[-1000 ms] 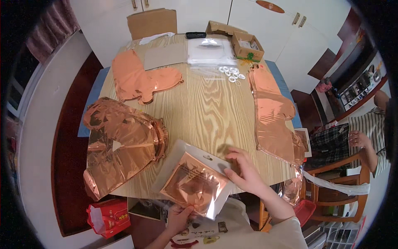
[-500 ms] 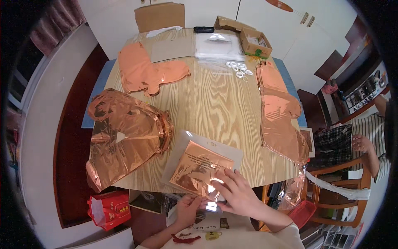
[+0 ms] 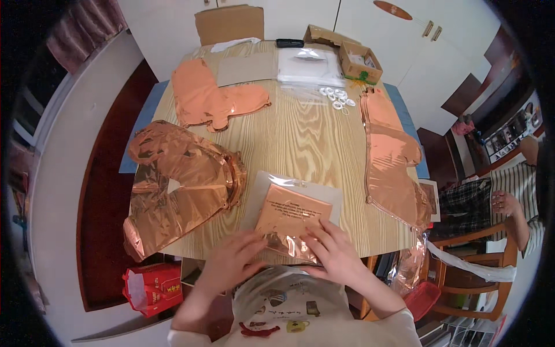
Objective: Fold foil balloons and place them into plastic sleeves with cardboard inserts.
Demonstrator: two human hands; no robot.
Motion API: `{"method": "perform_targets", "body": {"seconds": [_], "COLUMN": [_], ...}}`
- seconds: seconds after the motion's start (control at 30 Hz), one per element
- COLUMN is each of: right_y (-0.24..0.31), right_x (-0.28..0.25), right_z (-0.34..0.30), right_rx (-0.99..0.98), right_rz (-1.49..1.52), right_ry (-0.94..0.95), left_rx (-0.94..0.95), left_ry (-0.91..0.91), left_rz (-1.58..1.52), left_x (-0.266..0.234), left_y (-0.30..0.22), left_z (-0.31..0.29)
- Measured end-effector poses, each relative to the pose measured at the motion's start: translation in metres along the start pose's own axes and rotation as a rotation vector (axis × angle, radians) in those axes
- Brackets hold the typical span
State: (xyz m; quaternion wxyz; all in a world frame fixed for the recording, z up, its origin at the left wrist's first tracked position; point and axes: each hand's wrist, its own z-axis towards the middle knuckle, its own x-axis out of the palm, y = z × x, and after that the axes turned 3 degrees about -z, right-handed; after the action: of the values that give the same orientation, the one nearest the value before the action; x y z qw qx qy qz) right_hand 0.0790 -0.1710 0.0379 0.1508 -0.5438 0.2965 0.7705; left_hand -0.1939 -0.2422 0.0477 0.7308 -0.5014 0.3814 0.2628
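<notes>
Near the table's front edge lies a clear plastic bag with printed text and a folded rose-gold foil balloon inside. Across the bag's lower right part, my right hand rests with fingers stretched out, touching it. My left hand, slightly blurred, reaches the bag's lower left corner with fingers apart. Flat foil balloons lie around: a large stack with a small triangular hole left of the bag, another stack behind it, and a third along the right side.
At the back are several white rings, a pile of clear bags, a grey board, a black case and an open cardboard box. A red bag stands lower left. Another person's hand shows beside a wooden chair.
The bag's lower edge, pinched at the table edge before, now lies on the table. My left hand has let go and moved up and left; my right hand has shifted slightly right.
</notes>
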Motion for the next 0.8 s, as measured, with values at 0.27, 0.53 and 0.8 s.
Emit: {"method": "perform_targets", "body": {"seconds": [0.27, 0.53, 0.8], "right_y": [-0.011, -0.027, -0.038], "right_x": [0.012, 0.001, -0.005], "right_z": [-0.001, -0.001, 0.002], "right_rx": [-0.086, -0.154, -0.202], "right_rz": [-0.024, -0.076, -0.063], "right_ry": [-0.077, 0.073, 0.073], "left_rx": [0.248, 0.296, 0.359], "left_ry": [0.038, 0.003, 0.083], "left_rz": [0.236, 0.384, 0.463], "left_x": [0.019, 0.018, 0.011], "left_y": [0.046, 0.036, 0.025], "left_z": [0.017, 0.026, 0.034]}}
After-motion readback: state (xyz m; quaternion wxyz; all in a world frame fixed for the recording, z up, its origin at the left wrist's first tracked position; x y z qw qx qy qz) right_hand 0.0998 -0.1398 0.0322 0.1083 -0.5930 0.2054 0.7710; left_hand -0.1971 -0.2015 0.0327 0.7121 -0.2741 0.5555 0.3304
